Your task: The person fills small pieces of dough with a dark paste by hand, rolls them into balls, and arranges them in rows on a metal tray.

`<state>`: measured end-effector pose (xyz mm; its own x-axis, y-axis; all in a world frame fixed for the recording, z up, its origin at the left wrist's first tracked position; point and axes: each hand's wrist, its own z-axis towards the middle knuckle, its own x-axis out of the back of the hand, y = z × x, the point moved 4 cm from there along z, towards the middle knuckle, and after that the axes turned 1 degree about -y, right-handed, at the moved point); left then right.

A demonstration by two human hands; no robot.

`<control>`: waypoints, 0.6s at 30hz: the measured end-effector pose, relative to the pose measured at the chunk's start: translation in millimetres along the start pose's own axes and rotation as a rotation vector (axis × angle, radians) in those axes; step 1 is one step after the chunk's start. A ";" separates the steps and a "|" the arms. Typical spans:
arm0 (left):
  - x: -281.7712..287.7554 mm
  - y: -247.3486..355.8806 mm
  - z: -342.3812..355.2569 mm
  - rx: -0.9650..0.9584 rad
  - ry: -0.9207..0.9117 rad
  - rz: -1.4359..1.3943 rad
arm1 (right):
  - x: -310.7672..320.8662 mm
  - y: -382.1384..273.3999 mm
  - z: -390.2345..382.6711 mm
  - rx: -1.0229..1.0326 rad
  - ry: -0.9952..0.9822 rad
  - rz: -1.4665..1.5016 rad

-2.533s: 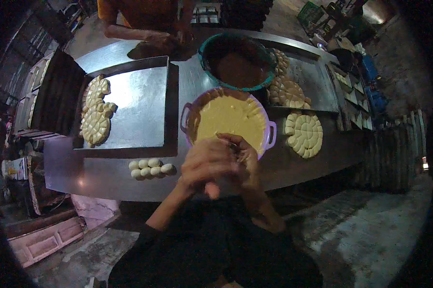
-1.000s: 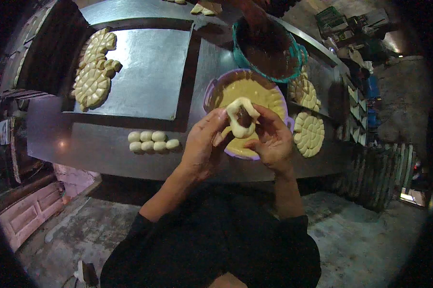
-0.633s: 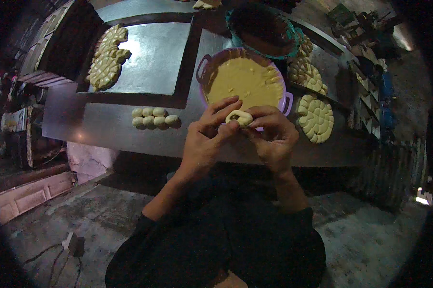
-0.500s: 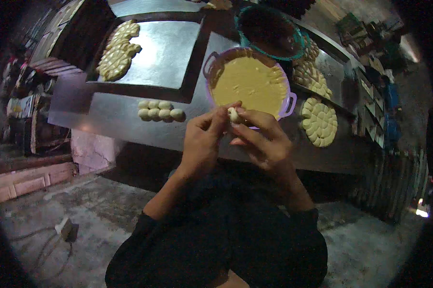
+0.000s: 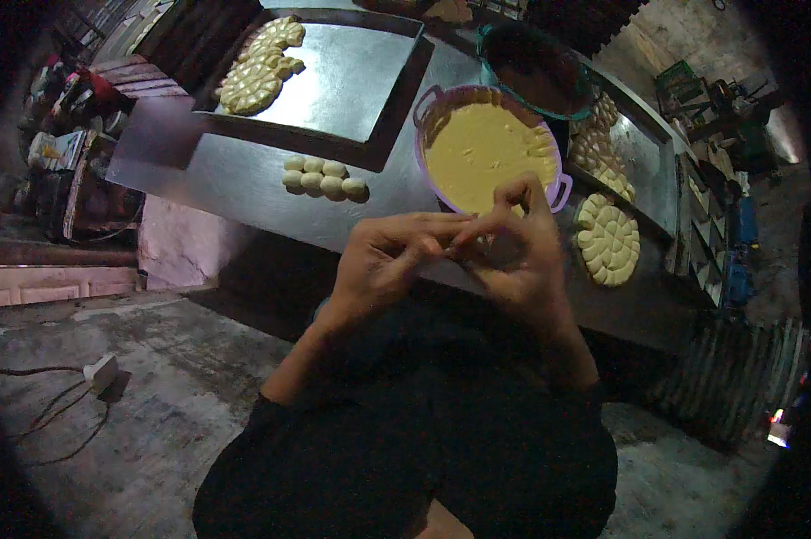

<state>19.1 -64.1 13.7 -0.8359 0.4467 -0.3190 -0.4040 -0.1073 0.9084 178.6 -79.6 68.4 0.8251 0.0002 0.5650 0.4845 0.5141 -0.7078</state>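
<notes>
My left hand [image 5: 383, 260] and my right hand [image 5: 524, 256] meet at the fingertips in front of the table's near edge. Both are closed in a pinch, and a small piece of dough between them is almost wholly hidden by the fingers. Just beyond my right hand stands a purple basin [image 5: 561, 196] with side handles, holding a thick yellow paste [image 5: 477, 153]. Left of the basin, several pale dough balls [image 5: 324, 178] sit in two short rows. To its right lies a flat round cluster of dough pieces [image 5: 608, 239].
A metal tray [image 5: 351, 76] at the back left carries glossy dough pieces [image 5: 261, 72]. Behind the basin is a dark tub with a teal rim [image 5: 578, 114]. More dough [image 5: 594, 135] lies on a tray at the right. A white plug with cables [image 5: 101, 371] is on the floor.
My fingers have closed over the dough piece, which showed between them before. My right fingers have curled upward. The view has shifted slightly, moving the table's things right.
</notes>
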 end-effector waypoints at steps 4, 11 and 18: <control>12.3 1.5 2.4 0.170 -0.037 0.100 | -13.2 16.0 4.7 -0.201 -0.016 0.364; 80.9 -27.0 13.1 0.579 0.103 -0.179 | -63.3 16.7 40.4 -0.148 -0.150 0.173; 164.2 -60.6 14.8 0.399 0.182 0.140 | -148.9 49.8 77.2 -0.298 -0.076 0.116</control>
<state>-88.2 28.9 -89.7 -0.9384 0.2850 -0.1953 -0.1373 0.2110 0.9678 57.4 12.2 -18.2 0.8609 0.1141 0.4958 0.4619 0.2334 -0.8557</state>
